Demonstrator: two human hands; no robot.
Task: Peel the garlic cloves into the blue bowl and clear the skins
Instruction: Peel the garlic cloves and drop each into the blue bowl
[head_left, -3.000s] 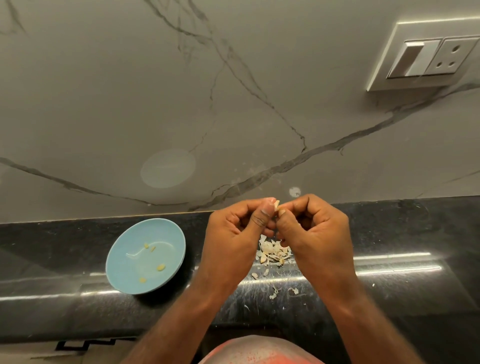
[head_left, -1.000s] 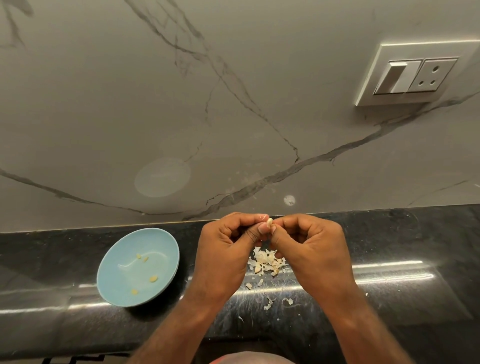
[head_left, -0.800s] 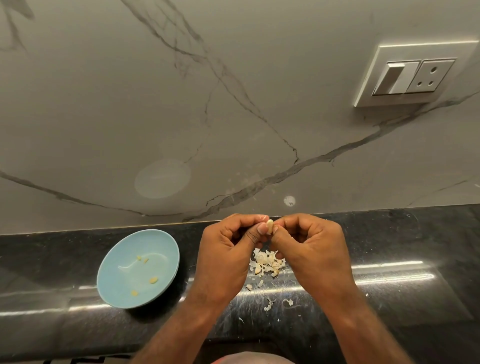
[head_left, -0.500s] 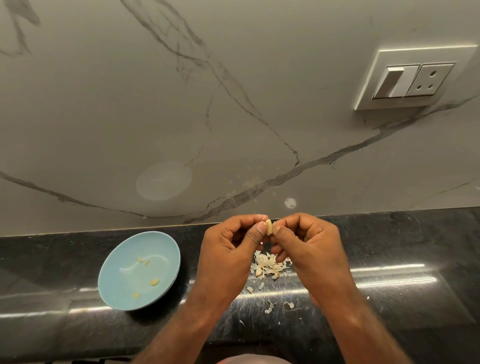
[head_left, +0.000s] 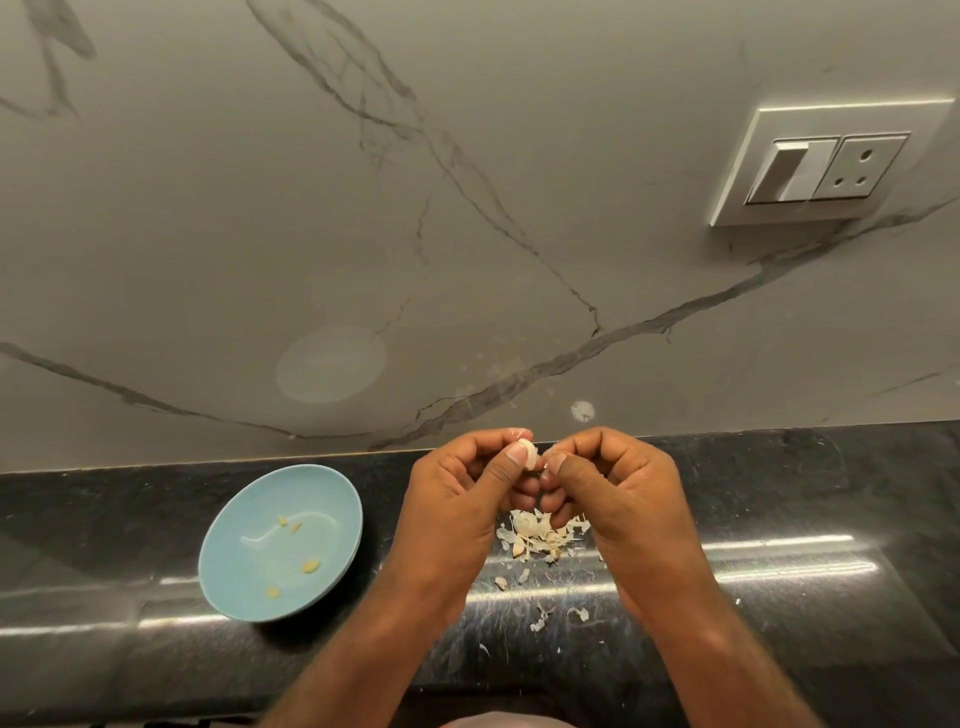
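Pinching a small, pale garlic clove (head_left: 529, 453) between the thumb and bent forefinger of my left hand (head_left: 457, 514), I hold it in the air to the right of the blue bowl (head_left: 317, 483), above the surface (head_left: 779, 499). My right hand (head_left: 618, 499) meets it from the far side, its fingers (head_left: 569, 467) curled in, thumb and forefinger nipping the papery skin at the clove's edge. Both wrists angle inward, knuckles turned away from me.

The bowl is round, shallow and matt, and a few smooth yellowish peeled cloves (head_left: 310, 566) lie scattered on its bottom. Right of the bowl, under my hands, sits a loose heap of garlic skins (head_left: 540, 535), thin, curled and off-white, with stray flakes trailing toward me. The surface is black polished stone, speckled and glossy, with streaks of light across it. Behind the bowl rises a grey marble wall (head_left: 467, 208) with dark branching veins; high on it, far to the bowl's right, is a white rectangular switch-and-socket plate (head_left: 826, 166).
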